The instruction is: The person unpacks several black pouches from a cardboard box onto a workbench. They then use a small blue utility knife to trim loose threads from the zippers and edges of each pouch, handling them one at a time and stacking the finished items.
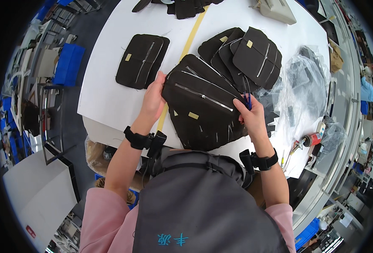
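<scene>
Between my hands I hold a dark fabric bag panel [209, 110] with a silver zipper and a small yellow tag, tilted above the table. My left hand [154, 98] pinches its left edge, thumb on top. At its right edge my right hand [252, 116] grips the panel with thumb and fingers. A small blue-handled tool [247, 100], which looks like thread snips, is also tucked in that hand, its tip pointing away from me. Loose pale threads show on the panel's lower part. Further dark fabric layers lie under or against it, and I cannot tell where each ends.
Several similar zippered panels [258, 57] overlap beyond my right hand. A stack of panels [142, 61] lies to the left on the white table [106, 84]. Clear plastic bags [302, 84], a red can [311, 139] and a beige pouch [277, 9] sit at the right.
</scene>
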Available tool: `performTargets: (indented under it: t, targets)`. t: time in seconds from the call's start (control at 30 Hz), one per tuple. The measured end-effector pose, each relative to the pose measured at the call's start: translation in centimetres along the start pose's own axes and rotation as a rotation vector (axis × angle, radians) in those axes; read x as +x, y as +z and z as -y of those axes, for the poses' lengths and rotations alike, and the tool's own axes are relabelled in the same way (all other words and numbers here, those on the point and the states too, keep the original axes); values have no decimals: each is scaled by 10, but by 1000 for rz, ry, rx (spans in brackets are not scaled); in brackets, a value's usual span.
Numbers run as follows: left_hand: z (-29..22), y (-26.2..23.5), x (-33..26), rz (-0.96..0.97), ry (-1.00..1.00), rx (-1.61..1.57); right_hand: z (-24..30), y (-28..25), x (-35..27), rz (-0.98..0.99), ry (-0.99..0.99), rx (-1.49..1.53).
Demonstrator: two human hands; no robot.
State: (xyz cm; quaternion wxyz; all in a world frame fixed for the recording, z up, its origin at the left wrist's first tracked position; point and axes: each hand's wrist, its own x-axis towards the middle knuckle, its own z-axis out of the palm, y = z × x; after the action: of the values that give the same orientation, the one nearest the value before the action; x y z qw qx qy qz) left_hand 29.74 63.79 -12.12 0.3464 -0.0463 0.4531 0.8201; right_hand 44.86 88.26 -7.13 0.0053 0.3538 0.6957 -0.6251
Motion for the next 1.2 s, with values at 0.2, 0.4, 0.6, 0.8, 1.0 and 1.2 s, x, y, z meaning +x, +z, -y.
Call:
performTargets:
  t: [0.2, 0.4, 0.6, 0.8, 1.0, 1.2]
  targets:
    - [-4, 17, 1, -7, -14, 43, 1, -8, 3, -16, -8, 35]
    - [-18, 36, 6, 2, 67, 217, 35, -46, 14, -227, -162, 128]
    - [0, 17, 19, -36, 153, 781, 39, -110, 59, -458, -258, 66]
    - [24, 5, 27, -45, 307, 1148, 34, -90, 48, -721, -468, -158]
    - [24, -6, 46, 6, 373, 1419, 18, -9, 14, -211, -524, -402]
    - [30, -22, 56, 118, 298, 1345, -16, 26, 22, -89, -326, -451]
